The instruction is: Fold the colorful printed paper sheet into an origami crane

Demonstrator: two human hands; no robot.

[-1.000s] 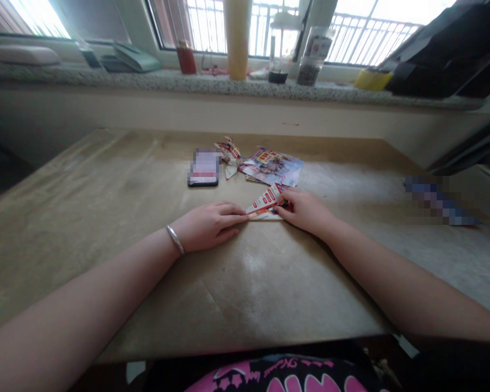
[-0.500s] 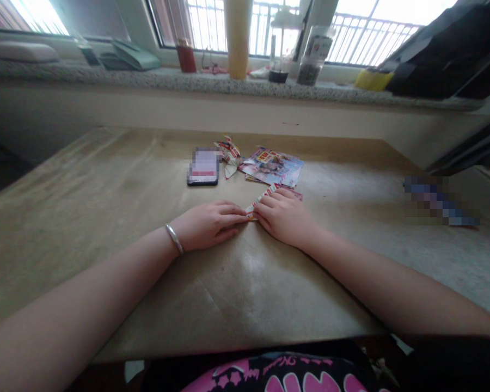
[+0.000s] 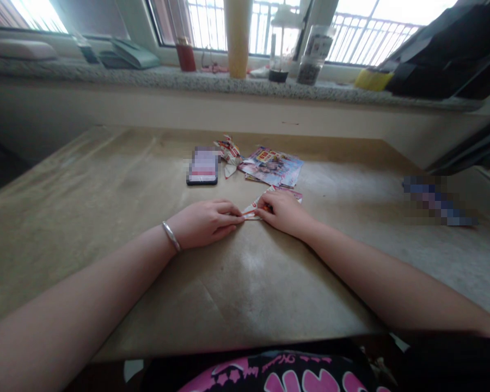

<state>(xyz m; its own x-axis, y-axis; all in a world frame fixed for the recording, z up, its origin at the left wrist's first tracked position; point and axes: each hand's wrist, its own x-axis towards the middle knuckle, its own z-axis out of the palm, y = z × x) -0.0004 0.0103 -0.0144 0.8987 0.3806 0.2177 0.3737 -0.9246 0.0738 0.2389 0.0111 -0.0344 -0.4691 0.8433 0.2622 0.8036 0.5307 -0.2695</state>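
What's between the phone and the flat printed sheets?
In the head view, a crumpled-looking folded paper lies between the phone and the flat printed sheets.

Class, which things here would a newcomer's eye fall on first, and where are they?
Probably the left hand, a silver bracelet on its wrist, and the right hand, both touching a folded printed paper on the table. Beyond them, a phone lies left of a crumpled-looking paper and colourful printed sheets. Further back, a tall yellow cylinder stands on the windowsill.
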